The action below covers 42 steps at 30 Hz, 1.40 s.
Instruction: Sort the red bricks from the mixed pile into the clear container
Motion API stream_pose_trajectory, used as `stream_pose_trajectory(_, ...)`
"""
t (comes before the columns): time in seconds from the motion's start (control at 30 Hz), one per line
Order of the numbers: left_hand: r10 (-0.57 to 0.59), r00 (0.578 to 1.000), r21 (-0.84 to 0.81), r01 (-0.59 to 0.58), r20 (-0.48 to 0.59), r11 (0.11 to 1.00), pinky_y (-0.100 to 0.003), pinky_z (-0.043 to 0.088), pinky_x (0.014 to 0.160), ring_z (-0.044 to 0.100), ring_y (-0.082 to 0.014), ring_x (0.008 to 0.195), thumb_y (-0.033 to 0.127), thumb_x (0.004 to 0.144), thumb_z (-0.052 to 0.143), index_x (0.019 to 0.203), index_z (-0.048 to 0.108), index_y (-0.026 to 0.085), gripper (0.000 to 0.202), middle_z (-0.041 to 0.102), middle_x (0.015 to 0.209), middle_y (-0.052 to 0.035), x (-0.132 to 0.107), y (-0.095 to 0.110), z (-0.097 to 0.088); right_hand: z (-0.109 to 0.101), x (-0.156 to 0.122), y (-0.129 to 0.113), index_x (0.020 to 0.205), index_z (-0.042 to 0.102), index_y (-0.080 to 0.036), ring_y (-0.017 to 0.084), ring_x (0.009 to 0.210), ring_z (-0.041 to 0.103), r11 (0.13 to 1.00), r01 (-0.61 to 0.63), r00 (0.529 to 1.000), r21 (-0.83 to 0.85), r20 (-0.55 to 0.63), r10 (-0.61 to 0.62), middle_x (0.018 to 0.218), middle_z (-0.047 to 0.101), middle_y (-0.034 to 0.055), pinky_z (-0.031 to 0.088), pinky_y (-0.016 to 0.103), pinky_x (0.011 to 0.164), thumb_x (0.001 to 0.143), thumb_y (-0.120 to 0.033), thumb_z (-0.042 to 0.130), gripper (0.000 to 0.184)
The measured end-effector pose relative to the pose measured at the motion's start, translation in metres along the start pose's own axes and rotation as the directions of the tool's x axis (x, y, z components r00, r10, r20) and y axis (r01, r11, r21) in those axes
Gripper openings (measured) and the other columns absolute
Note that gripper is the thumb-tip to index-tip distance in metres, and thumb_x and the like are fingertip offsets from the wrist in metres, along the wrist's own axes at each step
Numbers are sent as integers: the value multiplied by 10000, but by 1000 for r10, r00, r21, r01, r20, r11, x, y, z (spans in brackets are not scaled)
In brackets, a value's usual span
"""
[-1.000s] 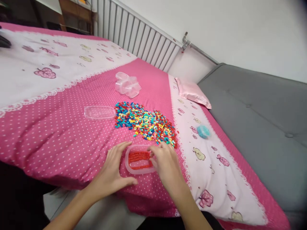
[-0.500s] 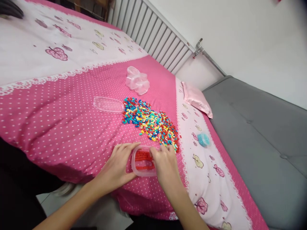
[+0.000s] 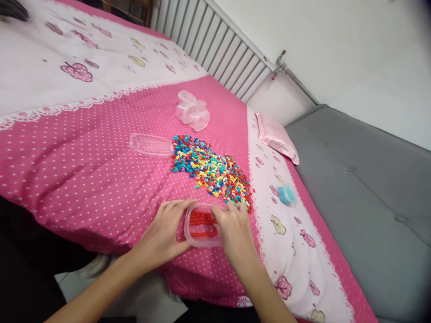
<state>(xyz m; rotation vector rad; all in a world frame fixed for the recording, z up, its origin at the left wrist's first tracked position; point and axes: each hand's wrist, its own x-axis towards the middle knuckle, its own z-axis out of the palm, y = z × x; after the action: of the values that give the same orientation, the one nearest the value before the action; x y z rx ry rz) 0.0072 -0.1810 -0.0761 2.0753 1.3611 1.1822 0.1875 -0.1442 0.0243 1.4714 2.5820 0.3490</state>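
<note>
My left hand [image 3: 166,231] grips the left end of a clear plastic container [image 3: 205,244], thumb below and fingers along its far side. Rows of red toy bricks [image 3: 201,219] lie inside it, with a gap between the upper rows and a lower one. My right hand [image 3: 233,226] is at the container's right end, its fingers closed and reaching over the rim to the bricks. Whatever those fingertips pinch is hidden. Just beyond the container spreads a pile of small multicoloured toy bricks [image 3: 212,168].
An oblong clear lid [image 3: 151,146] lies left of the pile, and stacked clear containers [image 3: 193,112] sit behind it. To the right are a small tub with blue contents [image 3: 286,195] and a pink pillow [image 3: 276,139]. A grey headboard [image 3: 363,197] borders the bed.
The view has shifted very slightly. Both hands stay at the container, and the right fingers have moved only a little at its right end.
</note>
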Motion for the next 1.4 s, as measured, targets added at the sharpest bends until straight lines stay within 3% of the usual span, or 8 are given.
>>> stream_pose_trajectory(0.23, 11, 1000, 1, -10, -12, 1000, -446, 413, 1046, 548, -304, 1209, 279, 848, 710, 1430, 352, 257, 683, 586, 1347, -96, 0, -2, 2, -3, -2, 10, 863, 694, -239, 252, 857, 596, 995, -45, 998, 91, -43, 49, 782, 697, 47, 330, 357, 806, 861, -55, 680, 185)
stream_pose_trajectory(0.33, 2, 1000, -6, -2, -24, 1000, -444, 421, 1043, 552, -306, 1208, 284, 850, 704, 1425, 365, 252, 668, 592, 1340, -97, 0, -2, 1, -1, -7, 34, 858, 700, -244, 233, 856, 618, 930, -117, 986, 348, -74, 152, 842, 732, 25, 366, 357, 845, 834, -79, 690, 167)
stream_pose_trajectory(0.4, -1, 1000, 0, 1, -31, 1000, -442, 429, 1038, 559, -309, 1206, 283, 850, 700, 1427, 373, 249, 664, 598, 1338, -99, -1, -3, 2, 5, -12, 57, 897, 722, -251, 216, 839, 643, 789, -145, 963, 597, -96, 250, 884, 760, 13, 409, 355, 851, 835, -134, 664, 145)
stream_pose_trajectory(0.57, -3, 999, 47, 5, -38, 999, -446, 431, 1040, 575, -318, 1208, 291, 844, 698, 1447, 385, 258, 681, 611, 1351, -94, -2, -11, 5, 46, -14, 102, 914, 770, -207, 212, 736, 670, 613, -213, 899, 761, -94, 429, 884, 792, 60, 514, 342, 750, 808, -283, 621, 198)
stream_pose_trajectory(0.8, -19, 998, 83, 24, -62, 996, -454, 443, 1051, 576, -326, 1239, 313, 829, 671, 1472, 392, 291, 701, 603, 1401, -83, -3, -19, 10, 96, -4, 102, 883, 752, -185, 225, 750, 682, 548, -190, 834, 815, -160, 528, 865, 776, 84, 533, 356, 745, 821, -320, 559, 244)
stream_pose_trajectory(1.17, 8, 998, 163, 3, -66, 987, -460, 507, 1024, 643, -326, 1182, 388, 828, 688, 1453, 451, 325, 671, 653, 1359, -53, 0, -13, 3, 90, -21, 91, 891, 742, -207, 246, 853, 675, 512, -105, 840, 853, -199, 505, 900, 759, 68, 500, 396, 846, 833, -238, 574, 180)
stream_pose_trajectory(1.33, -52, 991, 151, 70, -121, 986, -515, 521, 979, 636, -346, 1144, 409, 808, 707, 1381, 500, 300, 619, 667, 1291, -83, -2, -6, 12, 49, -31, 70, 981, 742, -230, 193, 797, 693, 485, -78, 885, 871, -163, 436, 895, 769, 15, 512, 313, 777, 824, -177, 634, 198)
stream_pose_trajectory(1.4, -52, 992, 160, 70, -117, 985, -521, 510, 984, 626, -347, 1141, 417, 803, 717, 1372, 493, 284, 625, 661, 1279, -92, -2, -5, 15, 26, -31, 53, 879, 733, -238, 204, 798, 685, 609, -167, 900, 775, -133, 416, 858, 767, 4, 475, 322, 771, 808, -127, 672, 146)
